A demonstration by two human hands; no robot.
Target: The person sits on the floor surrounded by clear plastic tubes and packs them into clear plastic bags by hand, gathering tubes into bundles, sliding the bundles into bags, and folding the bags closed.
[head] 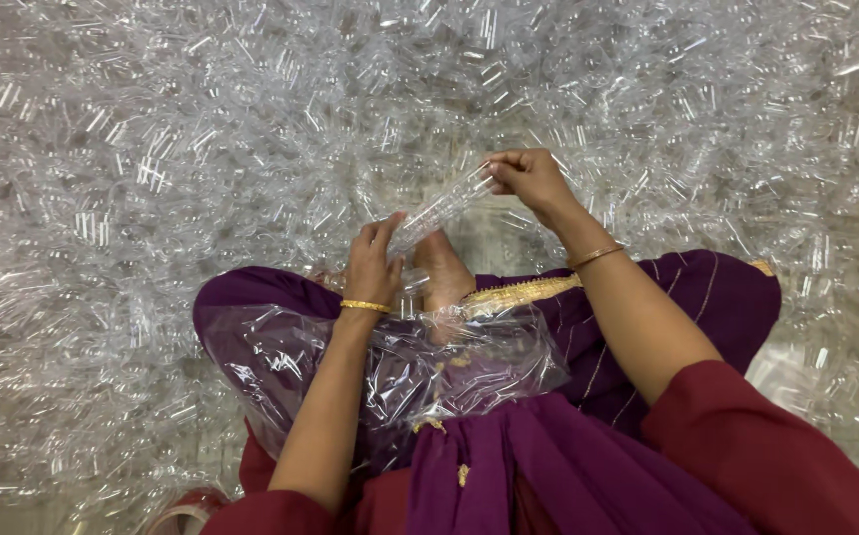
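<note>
A floor-level piecework spot, more packing workshop than home; a huge heap of small clear plastic tubes (202, 129) covers the ground left, right and far; bare tiled floor (846, 396) shows near right; a clear bag (390, 367) lies in the seated worker's lap.

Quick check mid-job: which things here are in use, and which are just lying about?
In use:
left hand
right hand
stack of clear tubes, held between both hands
clear plastic bag on the lap

Lying about:
heap of clear tubes
red-rimmed object, bottom left
</note>
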